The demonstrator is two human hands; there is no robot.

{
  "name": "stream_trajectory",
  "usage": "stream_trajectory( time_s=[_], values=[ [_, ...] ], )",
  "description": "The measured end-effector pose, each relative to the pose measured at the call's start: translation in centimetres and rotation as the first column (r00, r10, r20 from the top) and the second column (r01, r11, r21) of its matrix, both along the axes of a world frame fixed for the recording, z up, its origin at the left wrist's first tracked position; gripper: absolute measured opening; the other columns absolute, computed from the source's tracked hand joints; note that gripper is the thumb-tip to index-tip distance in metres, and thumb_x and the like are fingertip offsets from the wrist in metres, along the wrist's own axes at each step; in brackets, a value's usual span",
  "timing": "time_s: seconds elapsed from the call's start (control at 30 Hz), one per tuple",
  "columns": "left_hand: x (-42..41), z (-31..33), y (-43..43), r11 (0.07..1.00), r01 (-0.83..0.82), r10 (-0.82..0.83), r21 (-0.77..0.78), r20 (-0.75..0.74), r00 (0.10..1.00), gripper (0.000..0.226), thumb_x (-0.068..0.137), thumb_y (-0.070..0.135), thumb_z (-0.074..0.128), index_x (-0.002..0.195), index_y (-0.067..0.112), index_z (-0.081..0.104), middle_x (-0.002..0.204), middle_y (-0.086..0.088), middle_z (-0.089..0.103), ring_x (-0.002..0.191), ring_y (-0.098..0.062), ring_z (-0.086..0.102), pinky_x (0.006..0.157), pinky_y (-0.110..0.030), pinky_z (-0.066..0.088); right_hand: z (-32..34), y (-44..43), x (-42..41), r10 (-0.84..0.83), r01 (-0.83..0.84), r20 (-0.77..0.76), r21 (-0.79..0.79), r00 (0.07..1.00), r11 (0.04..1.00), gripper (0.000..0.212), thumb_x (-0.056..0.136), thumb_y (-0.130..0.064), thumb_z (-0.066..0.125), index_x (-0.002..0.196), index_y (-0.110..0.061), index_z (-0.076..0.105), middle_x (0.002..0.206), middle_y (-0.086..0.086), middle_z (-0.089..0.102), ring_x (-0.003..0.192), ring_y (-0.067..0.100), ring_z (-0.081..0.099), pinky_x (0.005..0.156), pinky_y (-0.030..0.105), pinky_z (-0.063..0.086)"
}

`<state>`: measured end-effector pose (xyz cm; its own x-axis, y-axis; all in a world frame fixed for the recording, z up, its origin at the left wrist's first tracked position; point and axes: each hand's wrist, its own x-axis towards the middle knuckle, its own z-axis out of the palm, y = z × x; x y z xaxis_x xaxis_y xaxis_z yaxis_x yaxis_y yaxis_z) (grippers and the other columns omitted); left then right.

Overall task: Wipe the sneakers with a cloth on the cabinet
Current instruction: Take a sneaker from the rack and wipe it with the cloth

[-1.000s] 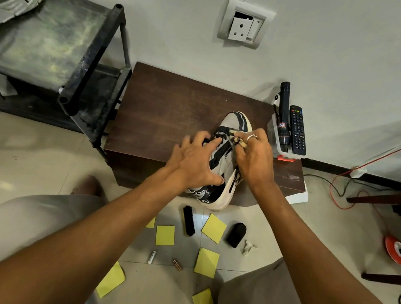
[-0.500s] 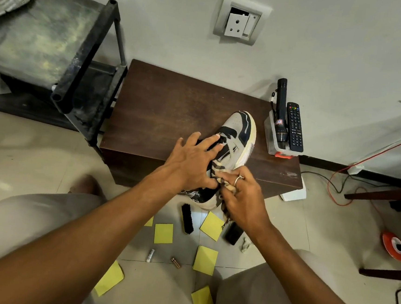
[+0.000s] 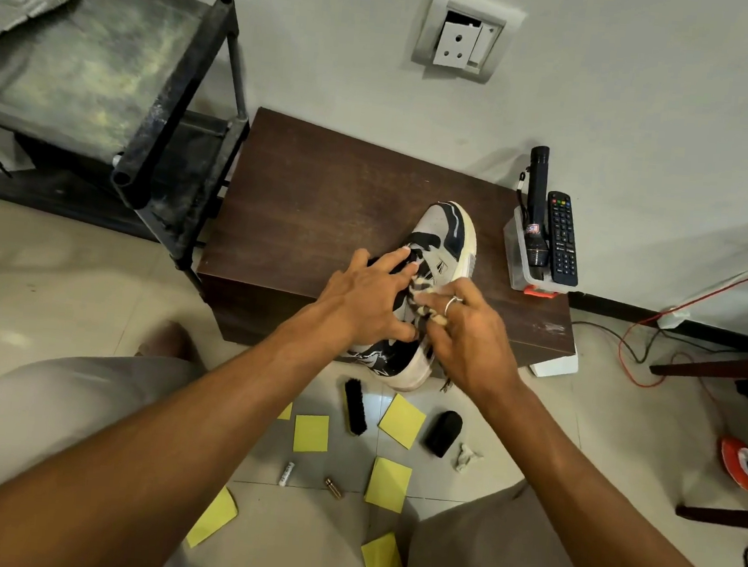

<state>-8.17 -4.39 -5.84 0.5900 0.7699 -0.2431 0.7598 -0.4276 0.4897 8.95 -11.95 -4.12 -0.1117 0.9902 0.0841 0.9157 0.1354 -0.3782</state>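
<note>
Dark wood cabinet (image 3: 325, 197), sneaker (image 3: 446, 235) at front edge: left hand (image 3: 368, 301) fingers spread pinning it, right hand (image 3: 467, 332) fingers pinching soft cloth (image 3: 428, 317). Light shoe prob, hold midfoot.

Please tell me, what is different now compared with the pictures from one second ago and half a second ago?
The right hand, holding the cloth, came from the sneaker's toe end back toward its heel, then returned slightly to the middle. Nothing was let go. The left hand stayed pressed on the sneaker, which stayed on the cabinet.
</note>
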Motion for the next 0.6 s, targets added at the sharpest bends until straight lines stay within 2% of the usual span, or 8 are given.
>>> stream_trajectory(
  time_s=[0.1, 0.2, 0.3, 0.37, 0.4, 0.47, 0.53, 0.6],
  values=[
    [-0.2, -0.1, 0.0, 1.0, -0.006, 0.006, -0.014, -0.009, 1.0, 0.099, 0.085, 0.06, 0.067, 0.163, 0.029, 0.014, 0.17, 0.012, 0.006, 0.137, -0.029, 0.025, 0.101, -0.045, 0.046, 0.2, -1.6, -0.2, 0.088, -0.09, -0.039, -0.04, 0.995, 0.995, 0.036, 0.088, -0.004, 0.069, 0.122, -0.016, 0.074, 0.12, 0.001, 0.059, 0.089, 0.024, 0.068, 0.077, 0.043, 0.06],
    [-0.1, 0.2, -0.1, 1.0, -0.012, 0.012, -0.026, 0.003, 1.0, 0.1, 0.084, 0.06, 0.069, 0.163, 0.031, 0.015, 0.17, 0.011, 0.001, 0.14, -0.03, 0.021, 0.103, -0.047, 0.045, 0.5, -0.4, 1.2, 0.053, -0.053, 0.034, -0.01, 0.998, 0.999, 0.035, 0.09, -0.007, 0.069, 0.123, -0.016, 0.073, 0.121, 0.001, 0.058, 0.09, 0.025, 0.067, 0.076, 0.046, 0.06],
    [0.4, 0.6, -0.4, 0.998, -0.049, 0.049, -0.03, 0.004, 0.999, 0.104, 0.079, 0.06, 0.075, 0.161, 0.036, 0.018, 0.169, 0.006, -0.018, 0.152, -0.04, -0.001, 0.114, -0.061, 0.033, 0.7, 1.4, 2.0, -0.054, 0.05, 0.066, 0.062, 0.996, 0.997, 0.035, 0.093, -0.008, 0.067, 0.126, -0.016, 0.07, 0.116, 0.004, 0.056, 0.091, 0.026, 0.065, 0.074, 0.048, 0.06],
    [0.7, 0.7, -0.8, 0.985, -0.16, 0.16, -0.065, -0.003, 0.987, 0.117, 0.073, 0.059, 0.081, 0.161, 0.04, 0.008, 0.165, 0.002, -0.031, 0.152, -0.045, -0.014, 0.115, -0.069, 0.023, 0.6, 2.0, 1.6, -0.105, 0.101, 0.042, 0.08, 0.994, 0.992, 0.034, 0.093, -0.007, 0.067, 0.126, -0.015, 0.07, 0.113, 0.005, 0.055, 0.09, 0.026, 0.064, 0.076, 0.047, 0.059],
    [0.9, 0.8, -0.9, 0.965, -0.23, 0.233, -0.122, 0.007, 0.973, 0.126, 0.07, 0.058, 0.084, 0.161, 0.04, -0.001, 0.164, -0.001, -0.033, 0.152, -0.047, -0.012, 0.114, -0.069, 0.024, 0.5, 2.0, 1.4, -0.117, 0.114, 0.025, 0.082, 0.993, 0.99, 0.033, 0.093, -0.006, 0.066, 0.125, -0.014, 0.071, 0.111, 0.005, 0.055, 0.089, 0.025, 0.064, 0.077, 0.046, 0.059],
    [0.8, 0.9, -0.9, 0.906, -0.322, 0.352, -0.274, 0.067, 0.934, 0.137, 0.068, 0.052, 0.089, 0.16, 0.039, -0.011, 0.167, -0.008, -0.02, 0.151, -0.047, 0.014, 0.112, -0.058, 0.037, 0.4, 1.8, 1.1, -0.144, 0.146, -0.035, 0.079, 0.989, 0.986, 0.032, 0.093, -0.004, 0.066, 0.124, -0.013, 0.072, 0.111, 0.003, 0.055, 0.092, 0.022, 0.063, 0.082, 0.041, 0.058],
    [0.7, 1.1, -0.7, 0.882, -0.326, 0.389, -0.339, 0.136, 0.911, 0.131, 0.068, 0.045, 0.092, 0.162, 0.038, 0.0, 0.161, -0.009, 0.011, 0.139, -0.037, 0.041, 0.107, -0.045, 0.044, 0.3, 1.4, 0.9, -0.186, 0.194, -0.118, 0.059, 0.975, 0.979, 0.033, 0.093, -0.003, 0.065, 0.123, -0.013, 0.073, 0.111, -0.002, 0.054, 0.097, 0.016, 0.061, 0.088, 0.032, 0.055],
    [0.6, 1.4, -0.4, 0.896, -0.303, 0.37, -0.324, 0.169, 0.913, 0.117, 0.07, 0.039, 0.092, 0.16, 0.039, 0.018, 0.15, -0.003, 0.026, 0.131, -0.031, 0.049, 0.104, -0.043, 0.048, 0.3, 1.2, 0.6, -0.213, 0.224, -0.177, 0.044, 0.961, 0.974, 0.034, 0.093, -0.002, 0.065, 0.122, -0.015, 0.074, 0.109, -0.008, 0.051, 0.098, 0.006, 0.056, 0.089, 0.019, 0.049]
  ],
)
